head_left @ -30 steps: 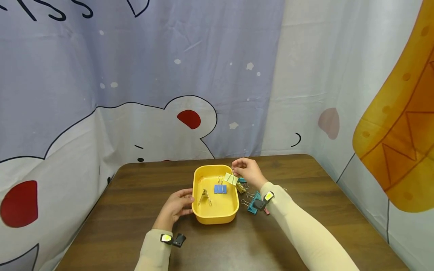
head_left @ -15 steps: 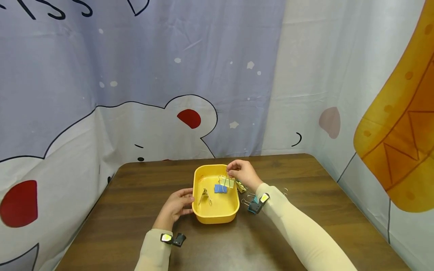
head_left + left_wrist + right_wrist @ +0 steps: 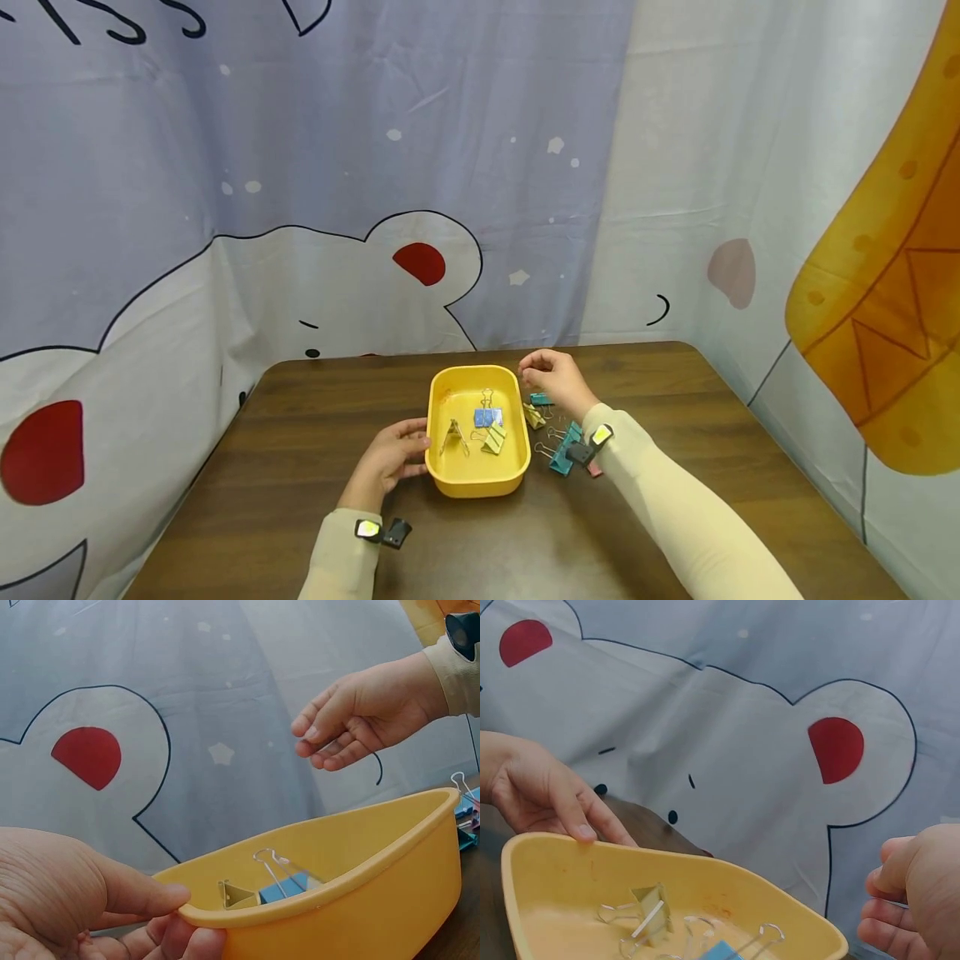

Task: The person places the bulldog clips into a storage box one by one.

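Observation:
My left hand (image 3: 392,460) pinches the left rim of a yellow plastic basin (image 3: 468,488), thumb on top and fingers beneath, as the left wrist view shows. Inside lie a blue binder clip (image 3: 483,417), a pale yellow binder clip (image 3: 493,438) and a gold-toned binder clip (image 3: 453,433) standing with its handles spread. My right hand (image 3: 557,382) hovers beyond the basin's right rim, fingers loosely bent with nothing between them. In the left wrist view the right hand (image 3: 367,712) appears above the basin.
Right of the basin, on the brown wooden table (image 3: 315,492), lie a yellow binder clip (image 3: 534,417), teal binder clips (image 3: 564,454) and a pink one (image 3: 594,468), partly under my right wrist. A printed curtain (image 3: 337,292) hangs behind the table.
The pale yellow binder clip was in my right hand over the basin; it now lies inside, in front of the blue one. My right hand has let go and drawn back to the right.

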